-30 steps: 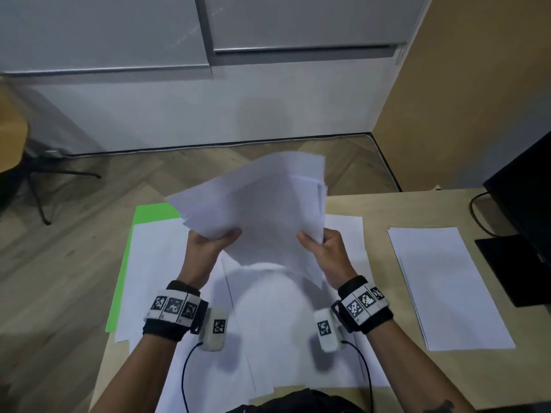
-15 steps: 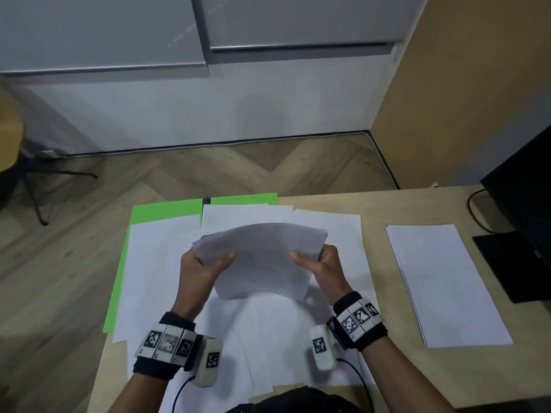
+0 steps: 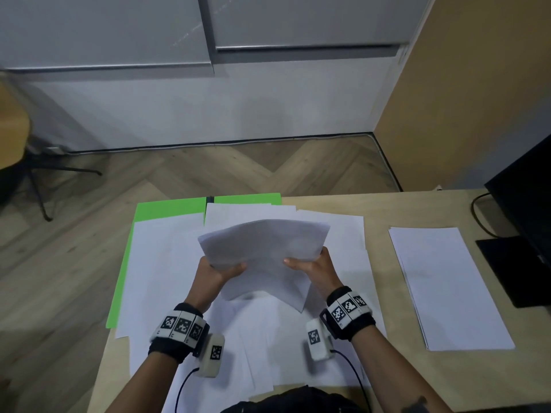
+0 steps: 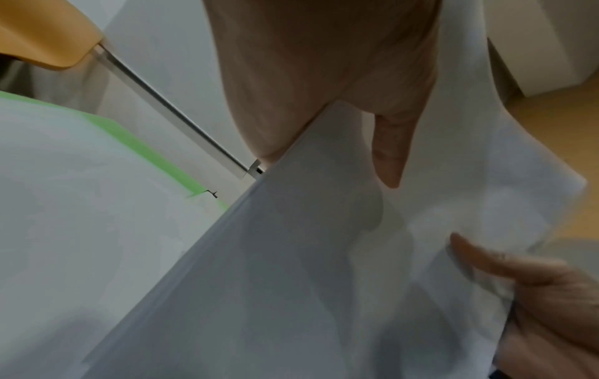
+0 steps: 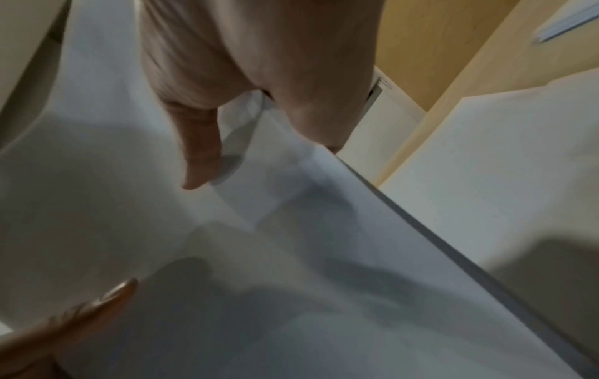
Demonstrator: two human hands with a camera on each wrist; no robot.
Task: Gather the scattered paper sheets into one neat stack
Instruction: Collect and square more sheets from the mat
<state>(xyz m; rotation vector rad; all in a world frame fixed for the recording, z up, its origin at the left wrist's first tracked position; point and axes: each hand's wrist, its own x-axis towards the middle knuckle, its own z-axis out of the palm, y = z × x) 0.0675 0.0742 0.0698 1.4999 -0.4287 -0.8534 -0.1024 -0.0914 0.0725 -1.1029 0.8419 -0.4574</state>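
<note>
A bundle of white sheets [image 3: 265, 251] is held above the desk between both hands, its near corners hanging down. My left hand [image 3: 219, 271] grips its left edge, thumb on top. My right hand [image 3: 310, 265] grips the right edge the same way. In the left wrist view the left thumb [image 4: 389, 151] lies on the bundle [image 4: 291, 282], and the other hand's thumb shows at the lower right. The right wrist view shows the right thumb [image 5: 201, 153] on the paper [image 5: 291, 282]. Under the bundle, several loose white sheets [image 3: 167, 269] lie spread over the desk.
A neat white pile [image 3: 447, 287] lies on the wooden desk [image 3: 378, 210] to the right. Green sheets [image 3: 167, 208] stick out at the far left under the white ones. A black monitor [image 3: 527, 204] with its stand and cable stands at the right edge.
The bundle, first raised and fanned out in front of me, has come down toward the desk and closed up. Both hands kept hold of its sides.
</note>
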